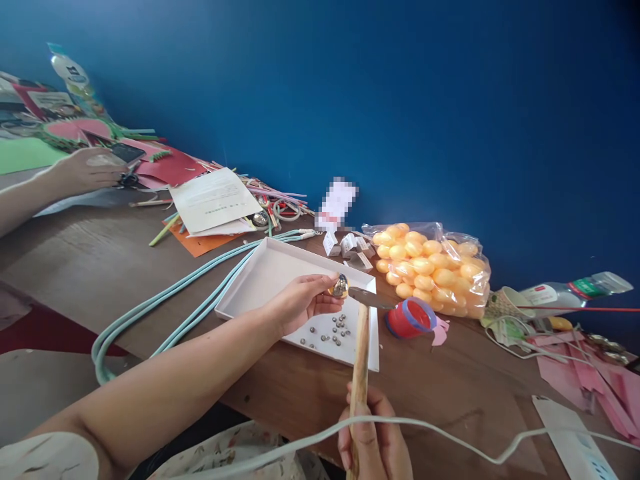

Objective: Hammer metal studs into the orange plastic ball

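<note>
My left hand [305, 303] pinches a shiny silver-and-gold metal bell [340, 287] above a shallow white box lid [260, 273]. In my right hand [375, 437], at the lower middle, is the wooden handle of a hammer [361, 360], held upright. The hammer's dark metal head is beside the bell; whether they touch I cannot tell. Under my left hand, several small metal balls [337, 332] lie scattered in the lid. To the right of the hammer head, a red cup-like roll with blue rims [410, 317] lies on its side.
A clear bag of orange balls [430, 267] rests against the blue wall. Light-blue cords [165, 293] loop left of the lid. A white cable [440, 433] crosses in front of my right hand. Another person's hand [93, 167] is at the far left, near papers [215, 200] and craft sticks.
</note>
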The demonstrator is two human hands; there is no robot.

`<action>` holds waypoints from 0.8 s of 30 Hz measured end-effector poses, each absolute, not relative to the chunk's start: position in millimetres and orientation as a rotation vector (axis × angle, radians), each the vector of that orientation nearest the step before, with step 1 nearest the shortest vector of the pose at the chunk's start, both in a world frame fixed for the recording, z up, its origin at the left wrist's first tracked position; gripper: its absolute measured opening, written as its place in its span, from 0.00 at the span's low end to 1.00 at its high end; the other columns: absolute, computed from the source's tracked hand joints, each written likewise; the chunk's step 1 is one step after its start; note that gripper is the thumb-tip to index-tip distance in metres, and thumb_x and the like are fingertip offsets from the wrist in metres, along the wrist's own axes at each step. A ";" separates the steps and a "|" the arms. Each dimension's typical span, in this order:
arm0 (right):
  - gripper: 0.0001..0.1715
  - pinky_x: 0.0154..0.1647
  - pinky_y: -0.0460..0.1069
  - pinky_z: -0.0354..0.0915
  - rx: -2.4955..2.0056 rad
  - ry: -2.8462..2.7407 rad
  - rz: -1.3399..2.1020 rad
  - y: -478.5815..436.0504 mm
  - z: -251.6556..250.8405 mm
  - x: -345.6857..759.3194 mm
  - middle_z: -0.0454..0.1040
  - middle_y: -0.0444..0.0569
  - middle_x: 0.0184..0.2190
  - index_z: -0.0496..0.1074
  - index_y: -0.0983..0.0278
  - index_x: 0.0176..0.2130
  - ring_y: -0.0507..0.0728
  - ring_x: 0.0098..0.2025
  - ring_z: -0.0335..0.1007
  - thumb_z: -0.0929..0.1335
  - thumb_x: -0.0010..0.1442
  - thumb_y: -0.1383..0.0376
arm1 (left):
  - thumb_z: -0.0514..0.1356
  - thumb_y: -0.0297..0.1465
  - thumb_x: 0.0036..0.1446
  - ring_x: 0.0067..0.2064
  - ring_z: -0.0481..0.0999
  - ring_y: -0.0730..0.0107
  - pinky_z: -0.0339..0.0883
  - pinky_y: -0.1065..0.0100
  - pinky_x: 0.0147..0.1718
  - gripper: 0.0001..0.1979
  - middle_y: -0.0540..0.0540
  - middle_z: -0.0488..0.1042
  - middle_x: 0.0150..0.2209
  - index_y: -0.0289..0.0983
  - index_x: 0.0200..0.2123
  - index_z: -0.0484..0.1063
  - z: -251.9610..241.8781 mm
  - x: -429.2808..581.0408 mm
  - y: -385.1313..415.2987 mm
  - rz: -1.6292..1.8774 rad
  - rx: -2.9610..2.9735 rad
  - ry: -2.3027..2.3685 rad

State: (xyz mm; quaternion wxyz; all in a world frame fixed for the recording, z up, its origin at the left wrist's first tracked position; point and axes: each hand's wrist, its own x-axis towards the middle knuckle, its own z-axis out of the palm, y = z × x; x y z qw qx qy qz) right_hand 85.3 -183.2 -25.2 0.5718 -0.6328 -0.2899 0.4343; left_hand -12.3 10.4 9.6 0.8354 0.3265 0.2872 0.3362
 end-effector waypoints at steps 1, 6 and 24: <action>0.20 0.17 0.43 0.45 -1.485 -0.680 1.023 -183.1 -24.8 85.2 0.63 0.38 0.15 0.65 0.62 0.40 0.47 0.14 0.51 0.64 0.59 0.49 | 0.61 0.34 0.57 0.28 0.74 0.76 0.72 0.75 0.32 0.12 0.41 0.76 0.30 0.28 0.33 0.74 9.3 -12.4 10.4 0.711 0.691 0.609; 0.20 0.17 0.43 0.45 -1.456 -0.641 1.026 -184.1 -24.8 83.6 0.62 0.38 0.15 0.66 0.62 0.40 0.47 0.14 0.50 0.65 0.58 0.49 | 0.61 0.35 0.57 0.29 0.74 0.75 0.72 0.75 0.31 0.12 0.41 0.76 0.30 0.28 0.33 0.75 8.5 -11.9 11.1 0.718 0.671 0.605; 0.21 0.15 0.42 0.47 -1.451 -0.600 1.042 -182.3 -28.7 81.6 0.63 0.38 0.14 0.67 0.62 0.40 0.47 0.13 0.52 0.66 0.57 0.48 | 0.61 0.36 0.56 0.29 0.75 0.74 0.73 0.75 0.31 0.13 0.41 0.75 0.30 0.29 0.33 0.74 10.4 -12.5 10.9 0.733 0.679 0.595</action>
